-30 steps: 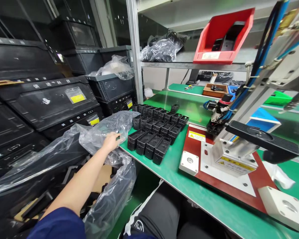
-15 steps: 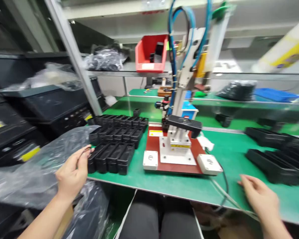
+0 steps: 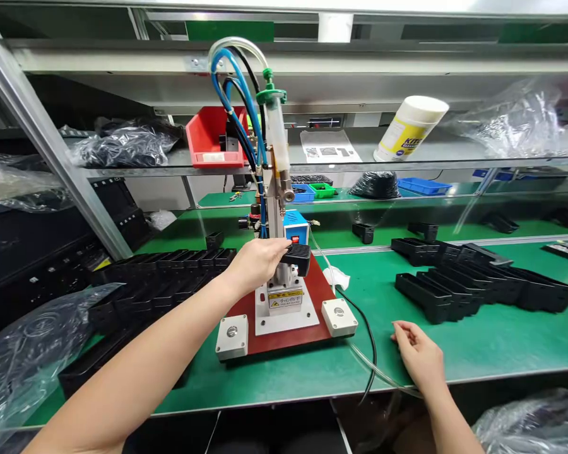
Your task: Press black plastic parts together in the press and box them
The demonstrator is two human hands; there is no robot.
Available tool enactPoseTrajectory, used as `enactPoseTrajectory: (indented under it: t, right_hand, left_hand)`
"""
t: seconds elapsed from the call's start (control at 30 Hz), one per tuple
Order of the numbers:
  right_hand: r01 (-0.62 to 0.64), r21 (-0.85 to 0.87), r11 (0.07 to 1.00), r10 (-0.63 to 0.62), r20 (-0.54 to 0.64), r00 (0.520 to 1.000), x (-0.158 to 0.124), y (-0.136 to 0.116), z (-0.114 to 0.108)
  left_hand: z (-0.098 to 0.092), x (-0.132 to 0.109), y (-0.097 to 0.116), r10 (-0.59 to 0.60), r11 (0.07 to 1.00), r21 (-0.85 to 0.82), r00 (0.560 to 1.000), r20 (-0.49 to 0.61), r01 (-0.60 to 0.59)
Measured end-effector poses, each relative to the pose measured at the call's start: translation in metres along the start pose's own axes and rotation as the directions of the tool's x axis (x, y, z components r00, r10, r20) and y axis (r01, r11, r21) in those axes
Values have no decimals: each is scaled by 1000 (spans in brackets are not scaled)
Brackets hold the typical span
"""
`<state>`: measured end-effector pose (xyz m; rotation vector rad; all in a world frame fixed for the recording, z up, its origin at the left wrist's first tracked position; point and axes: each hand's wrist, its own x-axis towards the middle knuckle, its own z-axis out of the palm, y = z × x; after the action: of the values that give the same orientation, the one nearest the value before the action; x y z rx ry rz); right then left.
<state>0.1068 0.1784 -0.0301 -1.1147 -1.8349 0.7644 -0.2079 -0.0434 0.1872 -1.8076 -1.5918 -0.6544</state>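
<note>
My left hand (image 3: 261,261) reaches across to the bench machine (image 3: 278,221), its fingers closed over the left end of a black ribbed plastic part (image 3: 297,255). That part sits on top of the machine's white metal fixture (image 3: 285,309); my hand hides its left side. Over the fixture hangs a clear syringe (image 3: 277,129) with a green cap. On the green bench, right of the machine, my right hand (image 3: 417,353) rests with curled fingers, thumb against forefinger. Whether anything is in them I cannot tell.
Rows of black plastic housings (image 3: 158,277) stand at left, partly behind my left forearm. More black housings (image 3: 435,296) lie at right. White button boxes (image 3: 232,336) flank the red base (image 3: 312,331). A black cable (image 3: 372,340) and clear tube cross the bench edge. A shelf (image 3: 350,165) spans above.
My left hand has moved right, from beside the left housings to the black ribbed part on the machine. My view has turned rightward. The right hand still rests on the bench.
</note>
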Motion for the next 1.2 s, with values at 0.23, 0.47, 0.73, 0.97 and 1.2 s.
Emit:
enactPoseTrajectory:
  t: [0.23, 0.47, 0.73, 0.97, 1.2]
  right_hand:
    - [-17, -23, 1000, 17, 3, 1000, -1, -4, 0]
    - [17, 3, 1000, -17, -5, 1000, -2, -3, 0]
    - [42, 95, 995, -41, -9, 999, -4, -3, -2]
    - [655, -2, 756, -653, 70, 754, -47, -91, 16]
    - [771, -181, 610, -745, 201, 636, -56, -117, 35]
  left_hand:
    - [3, -12, 13, -93, 969, 240, 989, 115, 63]
    - [14, -7, 19, -33, 983, 185, 993, 112, 11]
    - [-11, -80, 40, -199, 980, -15, 976, -88, 198]
    - [-11, -211, 69, -296, 952, 94, 955, 27, 292]
    - [-7, -205, 67, -265, 960, 97, 964, 1, 264]
